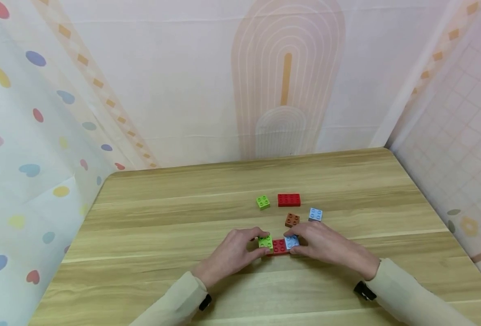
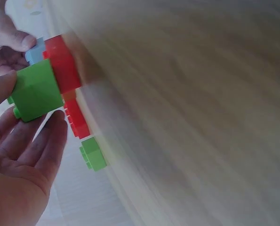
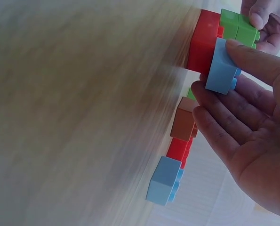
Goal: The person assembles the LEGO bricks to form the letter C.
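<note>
A red brick (image 1: pixel 279 246) with studs on top lies on the table between the two hands. At its left end, my left hand (image 1: pixel 234 253) pinches a green block (image 1: pixel 265 244) between thumb and fingers. A seam crosses that green block (image 3: pixel 238 27) in the right wrist view, as of two stacked bricks. My right hand (image 1: pixel 323 242) pinches a light blue brick (image 1: pixel 291 242) at the red brick's other end. The light blue brick (image 3: pixel 220 68) overlaps the red brick (image 3: pixel 204 42) in the right wrist view. Part of the red brick is hidden by the right fingers.
Behind the hands lie a brown brick (image 1: pixel 292 220), another light blue brick (image 1: pixel 315 214), a longer red brick (image 1: pixel 289 199) and a small green brick (image 1: pixel 263 202). They stand apart on the wooden table (image 1: pixel 163 217). Patterned cloth (image 1: pixel 183 90) hangs behind the table and at both sides.
</note>
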Motion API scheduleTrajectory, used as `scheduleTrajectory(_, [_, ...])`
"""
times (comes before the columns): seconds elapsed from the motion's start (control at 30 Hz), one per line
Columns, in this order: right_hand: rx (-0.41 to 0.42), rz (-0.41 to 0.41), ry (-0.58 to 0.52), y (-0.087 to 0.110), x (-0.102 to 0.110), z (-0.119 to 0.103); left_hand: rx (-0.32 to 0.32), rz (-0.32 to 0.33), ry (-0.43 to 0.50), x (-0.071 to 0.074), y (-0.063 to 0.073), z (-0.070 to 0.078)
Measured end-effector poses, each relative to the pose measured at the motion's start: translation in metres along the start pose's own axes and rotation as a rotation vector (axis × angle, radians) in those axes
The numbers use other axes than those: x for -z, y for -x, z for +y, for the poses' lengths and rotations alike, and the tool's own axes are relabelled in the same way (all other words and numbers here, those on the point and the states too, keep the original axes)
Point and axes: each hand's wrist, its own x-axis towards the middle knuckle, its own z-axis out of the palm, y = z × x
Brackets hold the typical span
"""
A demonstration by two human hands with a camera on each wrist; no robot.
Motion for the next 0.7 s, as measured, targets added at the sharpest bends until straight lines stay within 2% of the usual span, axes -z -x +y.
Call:
scheduleTrajectory(0.37, [0.011, 0.007, 0.008, 0.001, -0.001, 0.002, 0.023, -0.041, 0.113, 0.009, -0.007, -0.004])
scheduleTrajectory(0.7, [0.005, -0.005, 0.0, 0.001, -0.001, 0.004, 0.033, 0.017, 0.154, 0.015, -0.018, -0.013])
